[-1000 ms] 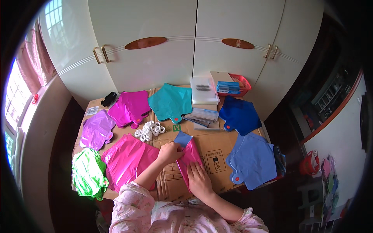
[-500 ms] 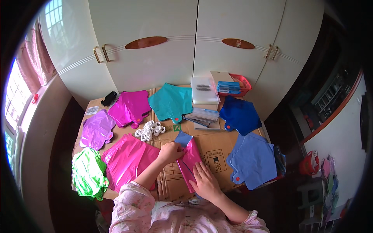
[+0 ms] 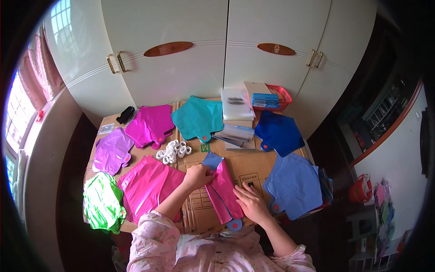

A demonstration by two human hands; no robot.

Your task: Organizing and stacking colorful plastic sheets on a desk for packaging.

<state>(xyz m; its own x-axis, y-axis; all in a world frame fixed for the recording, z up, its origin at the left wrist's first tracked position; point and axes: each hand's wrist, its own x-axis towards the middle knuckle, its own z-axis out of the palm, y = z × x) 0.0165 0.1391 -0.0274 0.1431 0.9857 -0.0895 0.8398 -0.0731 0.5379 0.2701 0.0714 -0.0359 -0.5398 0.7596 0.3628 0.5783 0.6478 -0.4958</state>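
A flat foil balloon (image 3: 220,190), folded into a long strip, lies in front of me on the cardboard. It is pink, with a blue corner at its far end and a round blue tab at its near end. My left hand (image 3: 198,177) is closed at the strip's far left edge, pinching the foil there. Fingers spread, my right hand (image 3: 252,204) lies flat along the strip's right edge, its fingertips over the cardboard and the edge. To the left, close to my left forearm, spreads a stack of pink foil balloons (image 3: 147,188).
Around the cardboard-covered table (image 3: 195,220) lie green (image 3: 103,201), lilac (image 3: 112,152), magenta (image 3: 148,124), teal (image 3: 198,119), dark blue (image 3: 279,132) and light blue foil balloons (image 3: 297,186). White rings (image 3: 173,152), grey-white packets (image 3: 235,136) and a red basket (image 3: 283,96) stand farther back.
My right hand has slid off the strip toward the right, and its fingers have spread. The strip's near end and round blue tab now show. My left hand stays at the far end.
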